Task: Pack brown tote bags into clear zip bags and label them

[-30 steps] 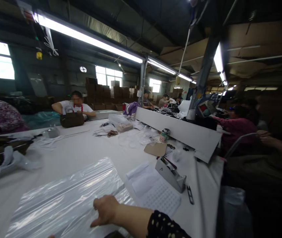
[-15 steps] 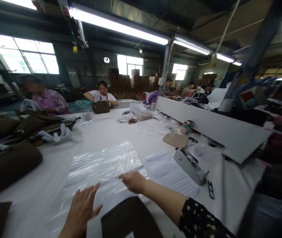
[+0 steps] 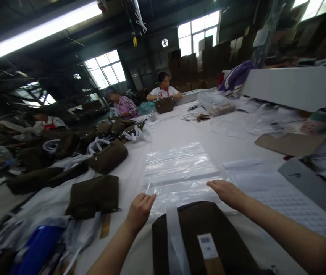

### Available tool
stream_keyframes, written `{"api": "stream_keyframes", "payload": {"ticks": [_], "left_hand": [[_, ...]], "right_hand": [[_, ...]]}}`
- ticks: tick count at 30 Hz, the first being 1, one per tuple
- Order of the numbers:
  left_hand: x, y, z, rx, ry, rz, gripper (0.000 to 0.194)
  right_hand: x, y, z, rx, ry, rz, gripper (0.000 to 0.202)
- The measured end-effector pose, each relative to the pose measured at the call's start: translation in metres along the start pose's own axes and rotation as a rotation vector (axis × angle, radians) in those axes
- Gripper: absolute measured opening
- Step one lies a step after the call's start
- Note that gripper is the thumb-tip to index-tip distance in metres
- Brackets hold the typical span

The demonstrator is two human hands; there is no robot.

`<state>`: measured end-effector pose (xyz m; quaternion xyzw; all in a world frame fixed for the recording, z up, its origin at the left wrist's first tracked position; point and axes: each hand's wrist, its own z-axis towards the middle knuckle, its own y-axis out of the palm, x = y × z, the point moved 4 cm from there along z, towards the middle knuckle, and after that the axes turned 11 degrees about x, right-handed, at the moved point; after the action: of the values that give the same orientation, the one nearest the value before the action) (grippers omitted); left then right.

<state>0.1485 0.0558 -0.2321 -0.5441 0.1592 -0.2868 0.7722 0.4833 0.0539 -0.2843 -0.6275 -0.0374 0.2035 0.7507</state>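
A clear plastic bag (image 3: 177, 164) lies flat on the white table in front of me. My left hand (image 3: 141, 210) pinches its near left edge, fingers closed. At the right side, my right hand (image 3: 226, 193) is closed on the same plastic with thumb and fingertips. Between my forearms, close to me, sits a dark olive handbag (image 3: 200, 217). It has a wrapped white handle (image 3: 174, 233) and a white barcode tag (image 3: 208, 245). The handbag's near end runs out of view.
More olive bags (image 3: 94, 194) are heaped along the left, beside a blue item (image 3: 41, 244). On the right lie printed sheets (image 3: 254, 183), a grey tape dispenser (image 3: 309, 187) and brown card (image 3: 289, 144). A co-worker (image 3: 164, 89) handles a bag at the far end.
The view has swung left. My left hand, open before, is now closed on the plastic's left edge. My right hand still grips the plastic. More of the near handbag and its tag shows.
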Motion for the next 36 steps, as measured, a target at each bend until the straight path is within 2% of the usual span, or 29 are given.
{"api": "stream_keyframes", "payload": {"ticks": [5, 11, 16, 19, 23, 27, 29, 30, 32, 35, 36], "left_hand": [[-0.008, 0.007, 0.000, -0.079, -0.127, -0.015, 0.011], [-0.025, 0.021, 0.009, -0.112, -0.251, -0.080, 0.041], [-0.028, 0.006, 0.017, 0.048, -0.405, -0.119, 0.039], [-0.025, -0.002, 0.014, 0.094, -0.438, -0.184, 0.035], [-0.029, -0.010, -0.001, 0.185, -0.536, -0.292, 0.034], [-0.035, -0.012, -0.022, 0.396, -0.770, -0.408, 0.039], [-0.035, -0.006, -0.030, 0.507, -0.911, -0.515, 0.041], [-0.035, -0.002, -0.032, 0.560, -0.982, -0.585, 0.040], [-0.034, 0.006, -0.033, 0.656, -1.120, -0.746, 0.034], [-0.034, 0.009, -0.025, 0.751, -1.264, -1.005, 0.023], [-0.033, 0.007, -0.022, 0.768, -1.283, -1.086, 0.020]], "right_hand": [[0.000, 0.013, -0.003, 0.028, 0.011, 0.014, 0.021], [-0.012, 0.015, 0.007, 0.044, 0.033, 0.018, 0.011], [-0.016, 0.003, 0.020, 0.031, 0.041, -0.025, 0.013], [-0.013, -0.006, 0.023, 0.066, 0.027, -0.041, 0.012], [-0.007, -0.013, 0.014, 0.143, 0.045, 0.014, 0.031], [-0.004, -0.013, 0.000, 0.237, 0.059, 0.120, 0.016], [0.004, -0.012, -0.005, 0.354, 0.175, 0.160, 0.012], [0.011, -0.011, -0.009, 0.427, 0.279, 0.198, 0.013], [0.029, -0.006, -0.018, 0.602, 0.591, 0.354, 0.016], [0.050, 0.011, -0.038, 0.822, 1.146, 0.848, 0.027], [0.050, 0.016, -0.041, 0.849, 1.255, 1.075, 0.029]]}}
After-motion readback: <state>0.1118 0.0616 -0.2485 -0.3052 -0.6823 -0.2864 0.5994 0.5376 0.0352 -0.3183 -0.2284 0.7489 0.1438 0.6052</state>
